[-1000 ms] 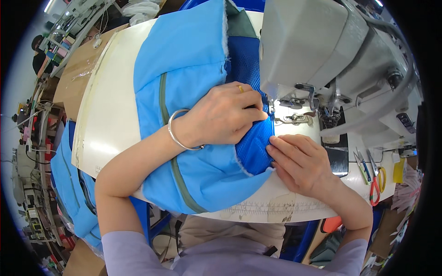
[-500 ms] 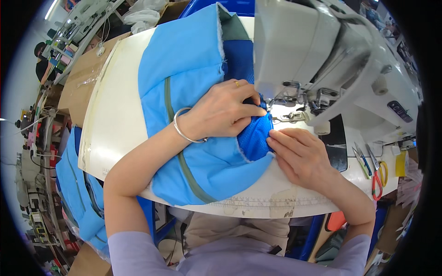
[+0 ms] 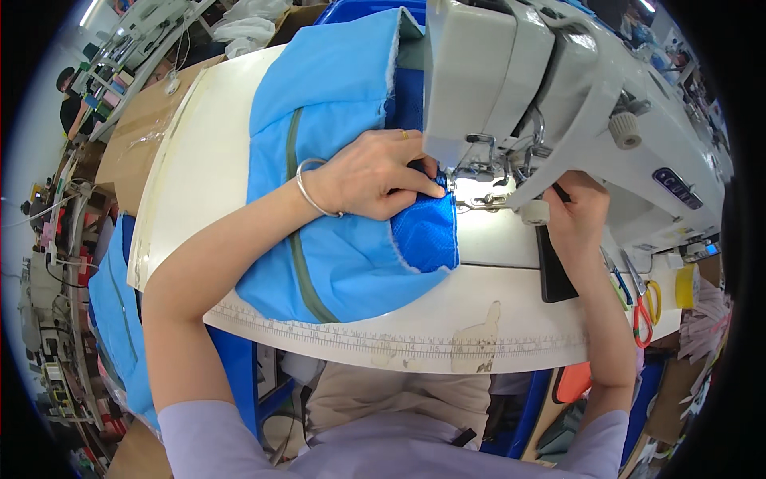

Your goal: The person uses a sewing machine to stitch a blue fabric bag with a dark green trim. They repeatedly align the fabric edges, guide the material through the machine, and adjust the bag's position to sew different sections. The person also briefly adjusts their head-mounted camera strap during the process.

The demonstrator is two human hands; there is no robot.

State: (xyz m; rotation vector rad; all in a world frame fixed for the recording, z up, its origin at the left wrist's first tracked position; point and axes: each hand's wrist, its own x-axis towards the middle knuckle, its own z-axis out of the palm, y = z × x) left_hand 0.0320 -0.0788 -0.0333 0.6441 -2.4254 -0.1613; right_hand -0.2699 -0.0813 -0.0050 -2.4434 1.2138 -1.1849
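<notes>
A light blue garment piece (image 3: 279,176) with a grey-green stripe and a darker blue mesh lining (image 3: 431,231) lies on the sewing table. The mesh edge meets the presser foot (image 3: 451,182) of a white sewing machine (image 3: 479,80). My left hand (image 3: 375,176), a bangle at its wrist, is closed on the mesh lining just left of the foot. My right hand (image 3: 581,211) is off the cloth, raised beside the machine's arm. Its fingers curl inward, partly hidden by the machine; what they grip, if anything, is unclear.
Scissors with red and yellow handles (image 3: 642,311) and a yellow roll (image 3: 686,286) lie at the right. A flat black object (image 3: 556,271) lies beneath my right wrist. More blue garments (image 3: 120,311) hang at the left. A ruler strip (image 3: 399,351) runs along the table's front edge.
My right hand has let go of the mesh edge and moved up and right to the machine's arm. My left hand stays on the mesh by the foot.
</notes>
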